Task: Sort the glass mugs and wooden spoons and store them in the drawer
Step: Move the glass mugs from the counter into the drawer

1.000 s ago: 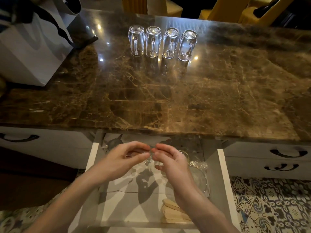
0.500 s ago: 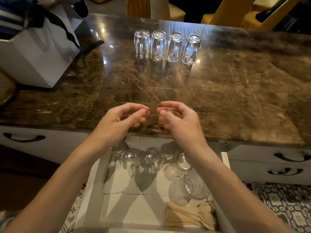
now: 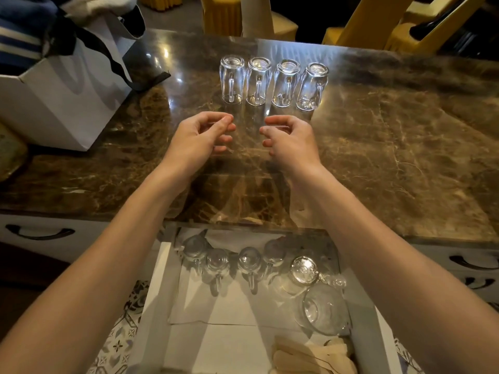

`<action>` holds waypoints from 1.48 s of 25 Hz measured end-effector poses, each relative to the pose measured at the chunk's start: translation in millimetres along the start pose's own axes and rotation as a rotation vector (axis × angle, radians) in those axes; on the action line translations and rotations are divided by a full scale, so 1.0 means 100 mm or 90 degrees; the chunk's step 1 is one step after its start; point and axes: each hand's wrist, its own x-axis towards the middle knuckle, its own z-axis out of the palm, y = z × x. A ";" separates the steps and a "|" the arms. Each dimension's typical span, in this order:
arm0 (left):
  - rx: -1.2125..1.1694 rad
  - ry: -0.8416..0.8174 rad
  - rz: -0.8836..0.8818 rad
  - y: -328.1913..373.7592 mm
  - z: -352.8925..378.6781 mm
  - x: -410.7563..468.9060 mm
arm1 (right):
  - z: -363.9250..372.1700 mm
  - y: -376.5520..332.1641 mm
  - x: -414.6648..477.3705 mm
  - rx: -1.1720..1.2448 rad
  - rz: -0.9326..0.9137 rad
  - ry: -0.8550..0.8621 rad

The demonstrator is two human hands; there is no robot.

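Several glass mugs point(image 3: 272, 82) stand upside down in a row at the far middle of the marble counter point(image 3: 391, 157). My left hand point(image 3: 199, 139) and my right hand point(image 3: 291, 139) hover side by side just in front of that row, fingers loosely curled, holding nothing. Below the counter edge the white drawer point(image 3: 159, 306) is pulled out. Inside it stands a row of upturned glass mugs point(image 3: 232, 260), with two more mugs point(image 3: 318, 309) at the right. Wooden spoons point(image 3: 310, 357) lie stacked in its near right corner.
A white paper bag point(image 3: 62, 103) with black handles stands at the counter's left end. Closed drawers with dark handles point(image 3: 37, 233) flank the open one. Yellow chairs point(image 3: 378, 22) stand beyond the counter. Patterned floor tiles point(image 3: 121, 333) show beside the drawer.
Both hands have risen out of the drawer, leaving a mug in its row, and moved forward across the counter to just short of the upturned mugs.
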 end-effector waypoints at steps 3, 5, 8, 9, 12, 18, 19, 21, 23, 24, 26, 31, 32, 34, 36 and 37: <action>0.043 0.070 0.004 -0.19 0.02 0.28 | 0.11 0.03 0.23 -0.001 0.004 0.011; 0.093 0.112 0.002 -0.31 0.03 0.44 | 0.19 0.08 0.37 -0.010 0.009 0.028; 0.081 0.130 0.008 -0.34 0.06 0.66 | 0.29 0.07 0.60 -0.029 0.006 0.052; 0.068 0.131 0.013 -0.32 0.08 0.72 | 0.30 0.06 0.67 -0.033 0.005 0.058; 0.053 0.120 0.027 -0.28 0.16 0.89 | 0.32 0.06 0.85 -0.039 0.016 0.082; 0.068 0.102 0.021 -0.30 0.20 1.11 | 0.41 0.07 1.07 -0.040 0.008 0.083; 0.070 0.104 0.019 -0.30 0.19 1.15 | 0.42 0.06 1.11 -0.033 0.006 0.081; 0.082 0.106 0.015 -0.31 0.18 1.21 | 0.46 0.04 1.16 -0.037 -0.005 0.074; 0.101 0.100 0.010 -0.30 0.19 1.28 | 0.51 0.04 1.21 -0.047 -0.003 0.069; 0.108 0.097 0.011 -0.30 0.21 1.30 | 0.52 0.04 1.23 -0.051 0.003 0.071; 0.137 0.107 0.029 -0.29 0.26 1.34 | 0.53 0.03 1.26 -0.068 0.009 0.085; 0.255 0.200 0.085 -0.23 0.32 1.43 | 0.58 -0.13 1.34 -0.156 -0.001 0.126; 0.265 0.207 0.092 -0.24 0.32 1.43 | 0.59 -0.14 1.34 -0.152 0.006 0.122; 0.249 0.190 0.103 -0.25 0.34 1.42 | 0.59 -0.13 1.32 -0.133 0.017 0.108; 0.215 0.165 0.105 -0.27 0.36 1.41 | 0.55 -0.09 1.30 -0.130 0.013 0.101; 0.202 0.158 0.103 -0.28 0.36 1.41 | 0.54 -0.08 1.29 -0.128 0.009 0.101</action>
